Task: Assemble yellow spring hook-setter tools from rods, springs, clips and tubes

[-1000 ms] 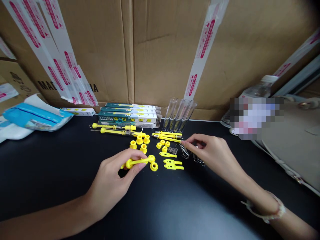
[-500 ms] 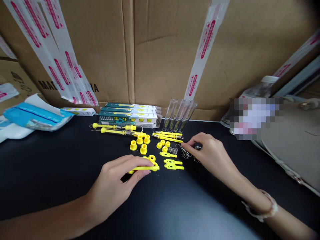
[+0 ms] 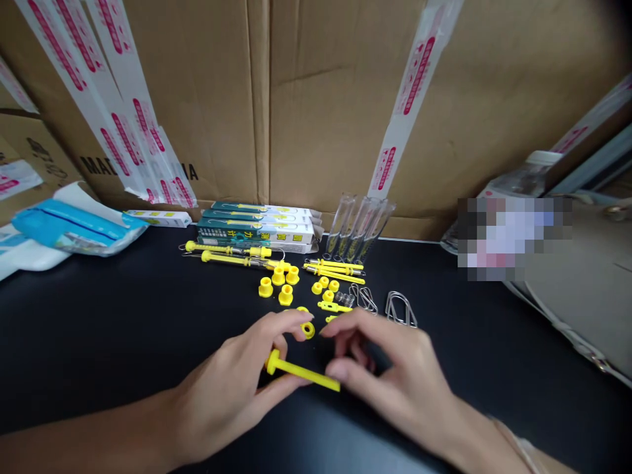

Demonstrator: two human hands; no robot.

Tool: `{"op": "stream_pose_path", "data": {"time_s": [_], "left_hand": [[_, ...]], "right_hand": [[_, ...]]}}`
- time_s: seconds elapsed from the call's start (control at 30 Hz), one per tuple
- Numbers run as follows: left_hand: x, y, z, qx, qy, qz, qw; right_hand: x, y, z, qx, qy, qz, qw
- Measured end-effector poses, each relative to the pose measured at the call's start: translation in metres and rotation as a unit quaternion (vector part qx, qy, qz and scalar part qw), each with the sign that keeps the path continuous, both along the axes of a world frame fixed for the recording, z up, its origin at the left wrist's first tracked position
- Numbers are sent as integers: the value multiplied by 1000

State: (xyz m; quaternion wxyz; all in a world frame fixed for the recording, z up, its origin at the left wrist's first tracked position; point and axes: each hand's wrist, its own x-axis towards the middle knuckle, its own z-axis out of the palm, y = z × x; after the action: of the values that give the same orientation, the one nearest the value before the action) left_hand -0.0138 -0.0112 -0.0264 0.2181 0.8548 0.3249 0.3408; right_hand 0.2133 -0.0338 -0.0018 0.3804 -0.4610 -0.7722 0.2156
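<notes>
My left hand holds a yellow plastic rod with a flanged end, which slants down to the right across the thumb. My right hand is close to the rod's free tip. Its thumb and index finger are apart, its other fingers curl inward, and I see nothing in it. Behind the hands are yellow rings, partly hidden, and a flat yellow slotted piece. Yellow flanged caps, small yellow caps, small coil springs and bent wire hooks lie farther back.
Assembled spring scales lie before stacked printed boxes. Clear tubes stand beside them, with yellow rods in front. Larger wire hooks are to the right. A blue packet, a bottle, a bag and cardboard surround the black table.
My right hand has left the wire hooks and come down and left toward my left hand. My left hand has drawn nearer with the yellow rod, now tilted downward to the right.
</notes>
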Motion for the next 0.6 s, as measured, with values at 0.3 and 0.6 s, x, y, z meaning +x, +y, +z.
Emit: {"op": "stream_pose_path", "data": {"time_s": [0.3,0.6], "left_hand": [[-2,3,1,-55,9,-88,995],[6,8,8,-92,-54,-3,994]], "right_hand": [[-21,-11,-23,-18,19,77,997],[-18,-13,-22,17,-41,61,997]]}}
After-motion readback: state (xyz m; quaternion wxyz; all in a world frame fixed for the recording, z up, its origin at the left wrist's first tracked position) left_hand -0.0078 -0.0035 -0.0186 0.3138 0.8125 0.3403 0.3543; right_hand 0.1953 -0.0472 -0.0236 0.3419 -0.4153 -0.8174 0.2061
